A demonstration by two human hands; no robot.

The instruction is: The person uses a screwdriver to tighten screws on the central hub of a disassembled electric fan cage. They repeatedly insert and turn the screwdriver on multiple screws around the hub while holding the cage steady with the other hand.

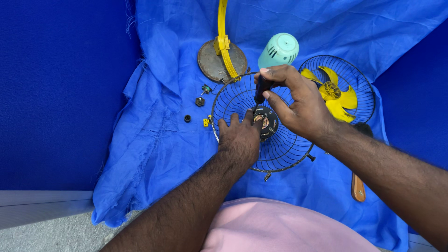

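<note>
Head view: wire fan guard (280,149) lying flat at the middle of the blue cloth (154,140), motor hub (266,122) at its centre. Left hand (240,137) pressed on the guard, fingertips at the hub. Right hand (298,102) closed round a dark-handled screwdriver (262,88), tip down at the hub. Yellow fan blade (336,95) in a second guard (361,74) toward the cloth's right edge.

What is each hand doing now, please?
Left hand: open, resting on the wire guard beside the motor.
Right hand: closed on a screwdriver.
</note>
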